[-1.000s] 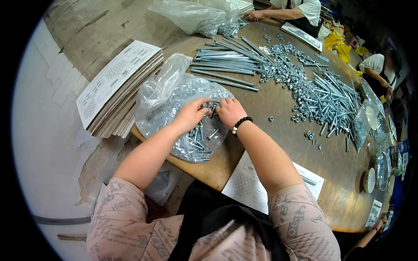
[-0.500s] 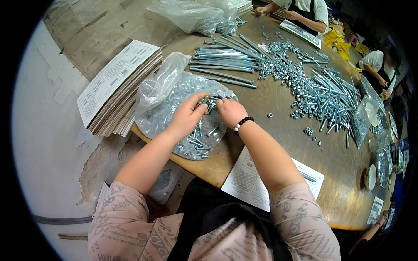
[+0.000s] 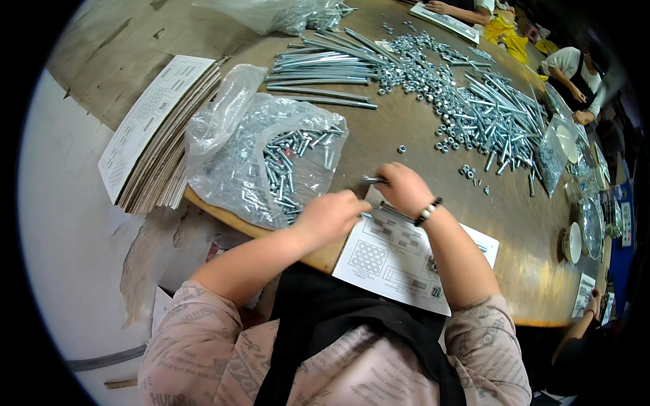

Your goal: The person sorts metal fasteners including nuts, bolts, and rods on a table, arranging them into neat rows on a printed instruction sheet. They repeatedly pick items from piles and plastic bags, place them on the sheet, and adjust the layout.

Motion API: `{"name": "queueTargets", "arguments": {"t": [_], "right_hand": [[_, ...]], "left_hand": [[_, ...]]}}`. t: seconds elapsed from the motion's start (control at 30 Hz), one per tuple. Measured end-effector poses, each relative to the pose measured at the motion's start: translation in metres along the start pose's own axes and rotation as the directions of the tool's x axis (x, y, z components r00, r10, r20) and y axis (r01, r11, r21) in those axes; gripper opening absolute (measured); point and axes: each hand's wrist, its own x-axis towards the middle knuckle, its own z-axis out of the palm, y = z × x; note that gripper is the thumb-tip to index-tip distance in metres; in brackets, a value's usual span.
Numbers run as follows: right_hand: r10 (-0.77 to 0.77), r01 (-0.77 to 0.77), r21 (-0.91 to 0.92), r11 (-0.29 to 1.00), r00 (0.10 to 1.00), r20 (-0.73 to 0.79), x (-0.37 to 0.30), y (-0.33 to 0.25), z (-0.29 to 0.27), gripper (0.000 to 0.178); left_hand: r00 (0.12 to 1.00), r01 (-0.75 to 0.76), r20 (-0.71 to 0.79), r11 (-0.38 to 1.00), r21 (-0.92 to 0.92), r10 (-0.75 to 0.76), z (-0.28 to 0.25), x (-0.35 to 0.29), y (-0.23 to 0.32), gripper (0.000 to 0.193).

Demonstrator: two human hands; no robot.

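My right hand is closed, with the grey metal shanks of bolts sticking out from its fingertips. It hovers over the far edge of a white printed card lying near the table's front edge. Closed in a pinch, my left hand is beside the card's left far corner; a bolt end shows at its fingertips, slightly blurred. Past the left hand lies a clear plastic bag, its mouth spread open, with many loose bolts inside. Some metal parts rest on the card, partly hidden by my right forearm.
Long metal rods lie beyond the bag. Heaps of nuts and bolts spread to the right. A stack of printed cards stands at the left. Bowls sit at the far right; co-workers are across the table.
Both hands have come out of the bag's mouth and moved toward me and right, to the printed card, carrying bolts. The view has shifted slightly.
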Motion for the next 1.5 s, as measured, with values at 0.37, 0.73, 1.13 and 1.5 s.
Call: {"name": "queueTargets", "arguments": {"t": [0.37, 0.73, 1.13, 1.5], "right_hand": [[0.128, -0.131, 0.088, 0.988, 0.991, 0.038, -0.112, -0.006, -0.002, 0.018], [0.015, -0.023, -0.160, 0.987, 0.998, -0.054, -0.120, -0.024, 0.028, 0.011], [0.242, -0.250, -0.216, 0.944, 0.968, -0.065, -0.113, -0.015, 0.019, 0.021], [0.195, -0.206, -0.186, 0.961, 0.978, -0.078, -0.111, -0.007, 0.016, 0.018]], "left_hand": [[0.950, -0.278, 0.178, 0.953, 0.122, 0.255, 0.037, 0.021, 0.001, 0.030], [0.985, -0.053, 0.159, 0.997, -0.049, 0.060, 0.034, 0.017, 0.011, 0.023], [0.968, -0.075, 0.235, 0.996, -0.049, 0.085, 0.037, 0.016, 0.009, 0.038], [0.975, -0.144, 0.173, 0.989, 0.029, 0.137, 0.047, 0.019, 0.008, 0.039]]}}
